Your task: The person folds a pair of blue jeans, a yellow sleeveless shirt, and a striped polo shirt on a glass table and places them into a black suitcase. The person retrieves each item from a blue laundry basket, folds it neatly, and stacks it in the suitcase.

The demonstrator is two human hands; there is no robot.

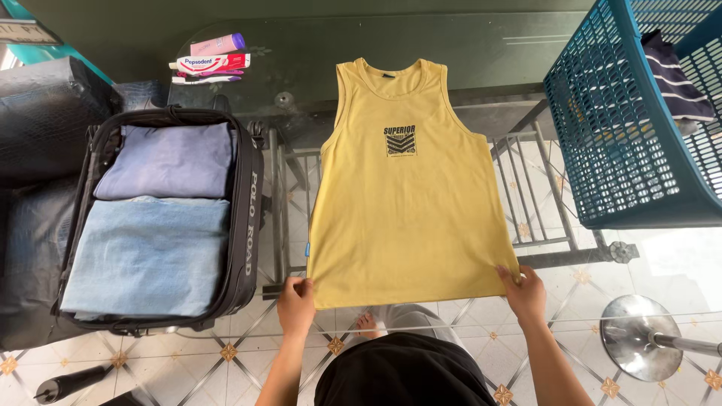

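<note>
A yellow sleeveless top (410,203) with a small dark print on the chest lies flat on a glass table (316,60), neck away from me. My left hand (295,302) pinches the hem's left corner. My right hand (524,292) pinches the hem's right corner. Both corners sit at the table's near edge.
An open black suitcase (248,218) at the left holds a folded purple garment (169,162) and folded light-blue denim (147,256). Toothpaste tubes (210,62) lie at the back left. A teal laundry basket (617,150) with striped dark clothing (677,75) stands right. A metal stool base (639,338) is lower right.
</note>
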